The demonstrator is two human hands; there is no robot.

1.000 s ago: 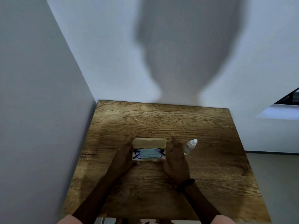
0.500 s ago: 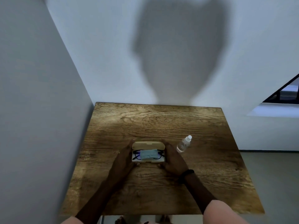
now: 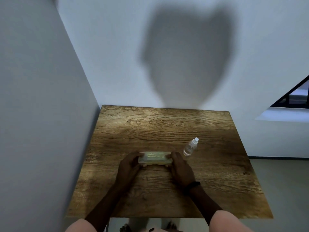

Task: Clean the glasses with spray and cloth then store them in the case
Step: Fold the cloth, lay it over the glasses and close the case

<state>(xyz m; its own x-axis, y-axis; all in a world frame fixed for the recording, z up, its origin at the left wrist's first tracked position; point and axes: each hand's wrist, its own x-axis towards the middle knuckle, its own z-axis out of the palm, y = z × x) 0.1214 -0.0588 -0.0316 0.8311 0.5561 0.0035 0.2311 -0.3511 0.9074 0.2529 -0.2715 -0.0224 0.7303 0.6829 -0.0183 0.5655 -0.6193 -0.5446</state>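
On the wooden table (image 3: 167, 190), near its middle, the tan glasses case (image 3: 155, 158) lay with its lid down, held between both hands. Left hand (image 3: 129, 166) gripped its left end, right hand (image 3: 179, 166) its right end, thumbs at the near edge. Just right stood the clear spray bottle (image 3: 190, 147), apart from the right hand.

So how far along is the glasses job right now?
Nearly finished. The case lies shut on the table, so no glasses or cloth show. The left hand and right hand clasp its ends, pressing it closed. The spray bottle stands aside, untouched. Only letting go seems left.
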